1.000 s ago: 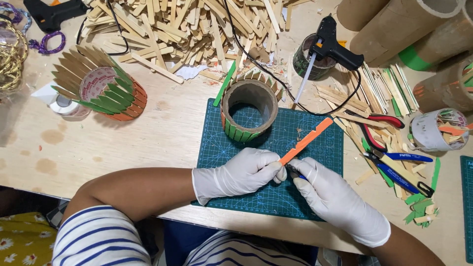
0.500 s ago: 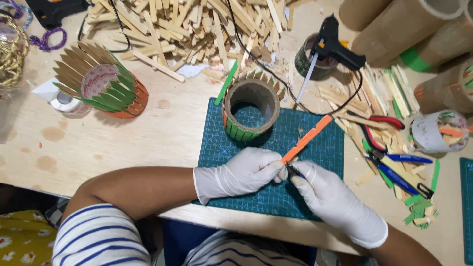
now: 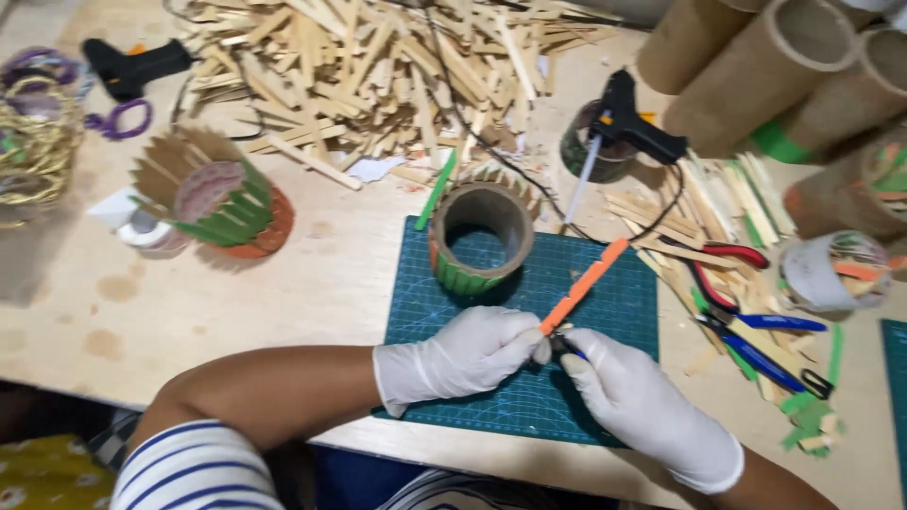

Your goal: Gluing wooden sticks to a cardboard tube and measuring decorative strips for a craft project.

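Note:
Both my hands wear white gloves over a dark green cutting mat [image 3: 605,302]. My left hand [image 3: 463,354] pinches the near end of an orange craft stick [image 3: 584,283], which slants up and to the right. My right hand [image 3: 642,406] grips a small dark-handled cutting tool [image 3: 567,346] right at the stick's lower end; its blade is hidden between my fingers. A cardboard ring [image 3: 480,236], edged with green sticks, stands on the mat just beyond my hands.
A heap of plain wooden sticks [image 3: 378,66] lies at the back. A black glue gun [image 3: 628,127] rests on a cup, cord trailing. Red pliers [image 3: 727,255] and blue pliers [image 3: 756,340] lie right. Cardboard tubes [image 3: 784,66] stand far right, a stick-covered holder [image 3: 222,194] left.
My hands and the orange stick hold nearly the same place on the mat; the view has shifted slightly, with no clear change in grip.

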